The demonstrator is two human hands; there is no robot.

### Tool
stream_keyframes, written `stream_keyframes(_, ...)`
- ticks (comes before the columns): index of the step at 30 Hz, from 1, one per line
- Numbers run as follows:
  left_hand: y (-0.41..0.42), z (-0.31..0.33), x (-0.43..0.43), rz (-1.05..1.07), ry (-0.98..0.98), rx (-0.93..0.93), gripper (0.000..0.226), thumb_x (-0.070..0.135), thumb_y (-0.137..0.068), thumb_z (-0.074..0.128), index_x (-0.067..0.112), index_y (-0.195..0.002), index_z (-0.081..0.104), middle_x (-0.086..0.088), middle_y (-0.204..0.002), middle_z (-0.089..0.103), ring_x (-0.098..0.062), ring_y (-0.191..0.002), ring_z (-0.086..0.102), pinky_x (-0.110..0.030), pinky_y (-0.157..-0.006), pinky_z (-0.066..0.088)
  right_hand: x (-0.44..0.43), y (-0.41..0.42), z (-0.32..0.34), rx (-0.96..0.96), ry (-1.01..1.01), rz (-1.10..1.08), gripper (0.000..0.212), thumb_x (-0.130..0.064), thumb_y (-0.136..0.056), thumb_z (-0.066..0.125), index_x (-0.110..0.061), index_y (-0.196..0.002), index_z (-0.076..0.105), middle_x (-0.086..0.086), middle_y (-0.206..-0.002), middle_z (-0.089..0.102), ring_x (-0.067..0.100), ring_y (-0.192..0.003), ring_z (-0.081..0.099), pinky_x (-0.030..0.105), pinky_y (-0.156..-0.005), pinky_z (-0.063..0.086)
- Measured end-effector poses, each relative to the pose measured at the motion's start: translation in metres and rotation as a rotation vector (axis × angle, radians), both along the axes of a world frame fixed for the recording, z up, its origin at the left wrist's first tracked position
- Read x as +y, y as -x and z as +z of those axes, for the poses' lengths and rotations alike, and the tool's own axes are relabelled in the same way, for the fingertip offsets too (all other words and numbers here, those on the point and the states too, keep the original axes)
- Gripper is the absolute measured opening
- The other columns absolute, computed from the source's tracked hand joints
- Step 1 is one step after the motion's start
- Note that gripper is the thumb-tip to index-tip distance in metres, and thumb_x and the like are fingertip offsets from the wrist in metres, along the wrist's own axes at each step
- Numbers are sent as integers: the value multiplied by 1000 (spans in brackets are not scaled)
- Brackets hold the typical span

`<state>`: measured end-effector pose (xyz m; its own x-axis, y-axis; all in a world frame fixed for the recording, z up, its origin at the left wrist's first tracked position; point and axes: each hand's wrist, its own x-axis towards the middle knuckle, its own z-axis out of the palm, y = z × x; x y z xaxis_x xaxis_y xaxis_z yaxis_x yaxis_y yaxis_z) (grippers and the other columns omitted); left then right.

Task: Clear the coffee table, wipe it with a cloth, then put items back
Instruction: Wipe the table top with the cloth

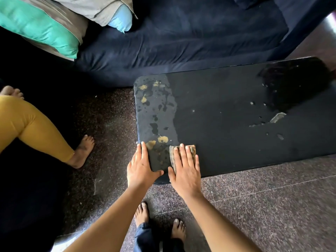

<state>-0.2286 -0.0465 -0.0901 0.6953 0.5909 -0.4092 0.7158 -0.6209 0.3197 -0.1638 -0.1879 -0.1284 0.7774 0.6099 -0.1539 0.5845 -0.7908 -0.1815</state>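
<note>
The black coffee table (236, 128) fills the right middle of the head view; its top is worn, with chipped tan patches near its left end. A small folded brownish cloth (190, 149) lies on the table's near left corner. My right hand (185, 168) lies flat on the cloth with straight fingers, pressing it onto the top. My left hand (140, 166) rests flat on the table's left edge, fingers straight, thumb spread toward the right hand. Nothing else stands on the table.
A dark blue sofa (181, 33) runs behind the table, with a green cushion (40, 28) and a light blue cushion (121, 18) at its left. Another person's leg in yellow leggings (32, 128) stands at the left. My bare feet (160, 224) are on the speckled floor.
</note>
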Motion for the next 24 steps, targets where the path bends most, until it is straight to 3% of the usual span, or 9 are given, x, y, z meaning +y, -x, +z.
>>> stream_keyframes(3,5,-3,6,8,33,-70,111,45,-75,73,14,-153,0,-2,-161,6,-19,-145,18,-35,-114,23,12,14,2,4,-14,77,66,-46,-89,34,-23,-150,24,6,-155,26,25,-144,22,51,-113,24)
stream_keyframes(6,10,-4,10,28,116,-143,90,20,-86,64,16,-153,5,-1,-161,9,-20,-145,17,-32,-115,20,2,4,2,-37,-3,238,65,-45,-88,38,-29,-149,25,3,-155,28,23,-142,26,50,-113,27)
stream_keyframes(9,13,-2,14,93,197,-219,81,7,-88,56,22,-154,11,3,-159,19,-16,-144,23,-30,-114,24,-7,-5,3,-22,25,170,65,-40,-86,40,-33,-149,23,-1,-154,29,22,-142,26,50,-112,27)
stream_keyframes(12,11,0,23,190,250,-272,72,6,-90,51,27,-152,21,2,-150,39,-22,-133,42,-35,-105,39,10,7,5,14,28,-58,62,-40,-88,35,-30,-148,26,2,-154,30,25,-143,25,53,-110,30)
stream_keyframes(14,9,0,27,223,244,-290,65,5,-90,50,25,-149,32,0,-145,47,-23,-128,48,-34,-103,40,25,19,6,30,2,-131,63,-42,-87,34,-27,-148,29,5,-154,29,26,-143,24,53,-110,28)
stream_keyframes(21,14,-6,25,200,237,-328,59,4,-89,52,19,-144,40,2,-148,43,-17,-134,41,-30,-108,33,11,13,2,-31,2,211,63,-42,-86,41,-32,-148,28,-2,-154,29,20,-142,27,51,-110,30)
stream_keyframes(24,15,-9,31,157,228,-339,60,6,-90,53,19,-146,36,2,-148,42,-17,-134,39,-29,-108,32,8,-3,1,-15,21,-86,62,-40,-86,37,-31,-147,29,-1,-153,31,22,-141,29,54,-108,32)
